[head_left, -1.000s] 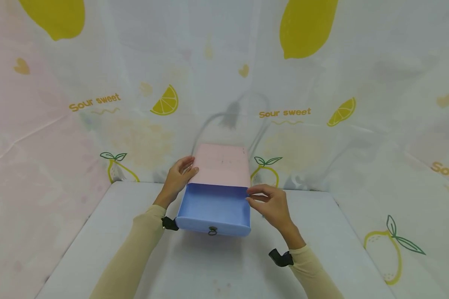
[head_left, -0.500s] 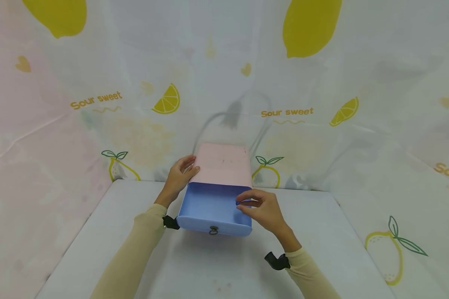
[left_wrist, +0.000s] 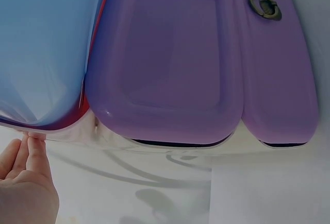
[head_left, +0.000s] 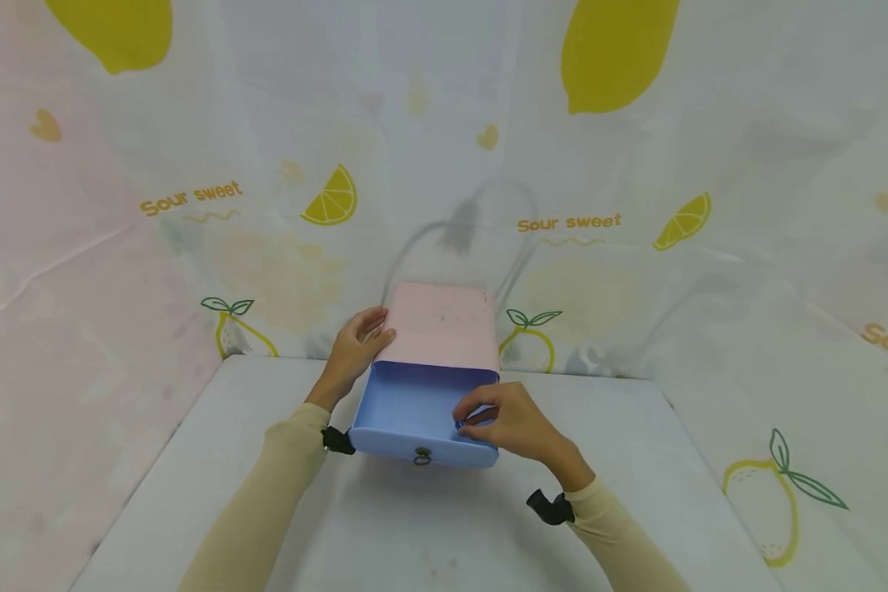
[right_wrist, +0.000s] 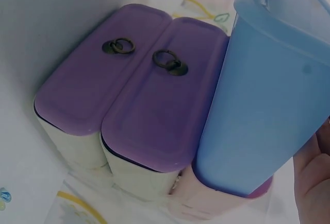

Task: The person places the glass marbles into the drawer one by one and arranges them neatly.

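Observation:
A pink-topped mini drawer cabinet [head_left: 444, 325] stands against the back wall, its top blue drawer [head_left: 407, 403] pulled out toward me. My left hand [head_left: 351, 349] rests at the cabinet's left side, thumb near the top edge. In the left wrist view, the left hand's straight fingers [left_wrist: 36, 154] touch the side. My right hand [head_left: 518, 419] is over the right front of the drawer and pinches a small shiny blue piece [head_left: 459, 425] between thumb and fingers. The wrist views show two purple drawers [right_wrist: 149, 110] below, both pushed in. The right fingertips are hidden in the right wrist view.
A ring pull [head_left: 422, 455] hangs on the blue drawer's front. Small blue and yellowish shiny pieces [right_wrist: 4, 195] lie beside the cabinet at the right wrist view's edge. The white table [head_left: 266, 395] meets a lemon-print cloth wall [head_left: 429, 148] behind the cabinet.
My right hand has moved from the drawer's right edge left and forward over its inside, with the small blue piece coming into sight between its fingers. The left hand has stayed put.

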Demonstrator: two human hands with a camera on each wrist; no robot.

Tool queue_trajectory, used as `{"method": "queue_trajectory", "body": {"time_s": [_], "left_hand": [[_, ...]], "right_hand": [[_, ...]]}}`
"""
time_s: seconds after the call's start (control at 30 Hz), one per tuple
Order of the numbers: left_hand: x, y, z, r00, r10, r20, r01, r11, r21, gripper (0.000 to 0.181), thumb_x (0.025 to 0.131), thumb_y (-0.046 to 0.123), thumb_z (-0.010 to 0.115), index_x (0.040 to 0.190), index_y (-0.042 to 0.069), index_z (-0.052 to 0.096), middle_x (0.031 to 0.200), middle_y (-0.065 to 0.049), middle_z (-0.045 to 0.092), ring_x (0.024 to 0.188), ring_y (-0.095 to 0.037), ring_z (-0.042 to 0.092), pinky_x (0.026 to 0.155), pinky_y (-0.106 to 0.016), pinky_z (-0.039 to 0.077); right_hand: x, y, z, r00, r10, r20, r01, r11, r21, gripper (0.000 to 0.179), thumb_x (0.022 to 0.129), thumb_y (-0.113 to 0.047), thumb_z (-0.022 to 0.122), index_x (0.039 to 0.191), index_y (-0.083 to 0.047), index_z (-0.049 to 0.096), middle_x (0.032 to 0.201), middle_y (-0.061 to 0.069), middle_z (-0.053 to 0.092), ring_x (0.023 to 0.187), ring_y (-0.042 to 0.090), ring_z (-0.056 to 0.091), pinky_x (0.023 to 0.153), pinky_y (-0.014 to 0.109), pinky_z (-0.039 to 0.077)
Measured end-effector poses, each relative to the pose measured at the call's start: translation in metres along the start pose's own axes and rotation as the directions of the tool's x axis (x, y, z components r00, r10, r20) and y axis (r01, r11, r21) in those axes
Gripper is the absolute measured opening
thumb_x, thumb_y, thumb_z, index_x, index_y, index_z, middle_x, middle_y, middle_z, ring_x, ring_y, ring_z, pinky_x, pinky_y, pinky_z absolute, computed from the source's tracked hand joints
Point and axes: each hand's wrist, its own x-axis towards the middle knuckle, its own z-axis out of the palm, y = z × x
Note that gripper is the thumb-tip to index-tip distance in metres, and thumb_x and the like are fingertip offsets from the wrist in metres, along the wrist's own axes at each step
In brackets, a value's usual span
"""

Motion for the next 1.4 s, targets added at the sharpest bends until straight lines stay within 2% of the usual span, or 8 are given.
{"method": "queue_trajectory", "body": {"time_s": [0.13,0.33,0.5,0.63,0.87,1.0,1.23,1.4], "left_hand": [[0.0,0.0,0.001,1.0,-0.004,0.004,0.004,1.0,-0.001,0.068,0.09,0.036,0.071,0.146,0.009,0.041,0.147,-0.005,0.046,0.136,-0.02,0.041,0.111,-0.034,0.037],[0.001,0.0,0.001,1.0,-0.002,0.003,0.002,1.0,-0.006,0.067,0.091,0.033,0.07,0.146,0.008,0.041,0.147,-0.005,0.045,0.137,-0.019,0.04,0.111,-0.032,0.036],[0.001,0.0,0.0,1.0,0.003,0.005,-0.003,1.0,-0.024,0.067,0.091,0.03,0.071,0.146,0.006,0.04,0.148,-0.007,0.045,0.137,-0.019,0.04,0.112,-0.031,0.035],[0.0,0.002,0.001,1.0,0.003,0.004,-0.003,1.0,-0.031,0.067,0.091,0.029,0.071,0.145,0.005,0.041,0.148,-0.007,0.045,0.137,-0.018,0.04,0.112,-0.03,0.035],[-0.013,0.036,0.001,0.999,0.003,0.048,0.0,0.999,-0.049,0.063,0.094,0.014,0.066,0.145,-0.006,0.036,0.149,-0.02,0.04,0.14,-0.031,0.035,0.114,-0.039,0.032],[-0.013,0.033,0.001,0.999,0.015,0.05,-0.01,0.996,-0.087,0.064,0.093,0.012,0.066,0.145,-0.007,0.035,0.149,-0.02,0.04,0.14,-0.03,0.035,0.114,-0.037,0.032],[-0.011,0.029,0.001,0.999,0.013,0.053,-0.008,0.996,-0.084,0.064,0.093,0.011,0.066,0.145,-0.008,0.034,0.149,-0.021,0.039,0.14,-0.029,0.034,0.114,-0.037,0.032],[-0.002,0.012,0.001,0.999,0.023,0.047,-0.018,0.994,-0.105,0.065,0.093,0.014,0.067,0.146,-0.004,0.035,0.15,-0.017,0.039,0.14,-0.027,0.034,0.115,-0.035,0.031]], "right_hand": [[0.0,0.01,0.001,0.999,0.023,0.037,-0.023,1.0,0.003,0.019,0.076,0.015,0.073,0.093,0.006,0.071,0.092,0.017,0.071,0.086,0.032,0.07,0.077,0.039,0.06],[0.004,0.028,0.0,0.989,0.065,0.132,-0.065,0.998,-0.007,0.022,0.077,0.012,0.075,0.093,-0.002,0.073,0.091,0.007,0.072,0.082,0.024,0.071,0.074,0.028,0.06],[0.01,0.026,-0.004,0.962,0.077,0.262,-0.068,0.997,-0.043,0.024,0.078,0.012,0.073,0.092,-0.007,0.074,0.088,0.001,0.072,0.081,0.017,0.071,0.073,0.025,0.059],[0.015,0.023,-0.006,0.939,0.097,0.33,-0.072,0.994,-0.087,0.025,0.077,0.011,0.074,0.09,-0.011,0.074,0.084,-0.006,0.071,0.077,0.009,0.07,0.071,0.024,0.059],[0.019,0.02,-0.006,0.908,0.157,0.389,-0.109,0.984,-0.142,0.025,0.075,0.011,0.074,0.087,-0.012,0.074,0.079,-0.01,0.069,0.072,0.006,0.068,0.069,0.021,0.058],[0.02,0.019,-0.006,0.901,0.159,0.403,-0.098,0.981,-0.168,0.025,0.075,0.009,0.075,0.086,-0.012,0.074,0.078,-0.01,0.069,0.071,0.003,0.067,0.068,0.021,0.058],[0.02,0.018,-0.005,0.896,0.169,0.41,-0.108,0.98,-0.169,0.025,0.075,0.01,0.075,0.086,-0.012,0.075,0.078,-0.01,0.07,0.07,0.002,0.067,0.068,0.02,0.058],[0.02,0.017,-0.006,0.898,0.171,0.406,-0.121,0.982,-0.145,0.023,0.075,0.009,0.076,0.089,-0.01,0.076,0.081,-0.008,0.071,0.073,0.005,0.069,0.069,0.02,0.058]]}}
